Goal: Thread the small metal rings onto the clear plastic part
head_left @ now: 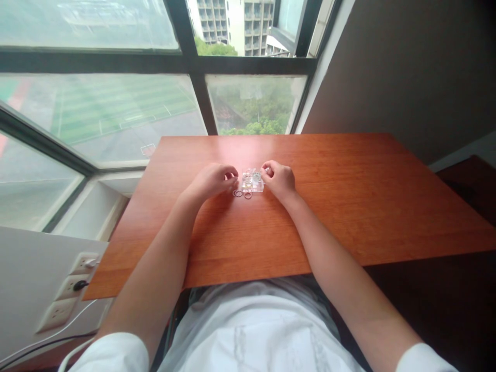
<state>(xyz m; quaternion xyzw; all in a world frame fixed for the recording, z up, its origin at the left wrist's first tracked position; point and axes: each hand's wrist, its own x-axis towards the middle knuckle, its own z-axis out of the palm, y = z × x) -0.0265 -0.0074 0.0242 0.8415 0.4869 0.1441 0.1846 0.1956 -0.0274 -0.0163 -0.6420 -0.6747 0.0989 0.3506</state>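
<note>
A small clear plastic case [258, 188] lies on the wooden table between my two hands, with several small rings showing in or on it. Just in front of its left corner lie loose thin rings [237, 194], and another ring [248, 196] is at its front edge. My left hand [215, 181] is beside the case on the left, its fingers curled in towards the thumb; anything between the fingertips is too small to make out. At the right edge of the case, my right hand [281, 179] has thumb and forefinger pinched together, perhaps around something tiny and pale.
The brown table [360, 206] extends to the right, its near edge by my body. Large windows [127, 103] stand behind and to the left. Wall sockets [58, 313] with plugs and cables are low on the left. A grey wall [406, 67] rises at the right.
</note>
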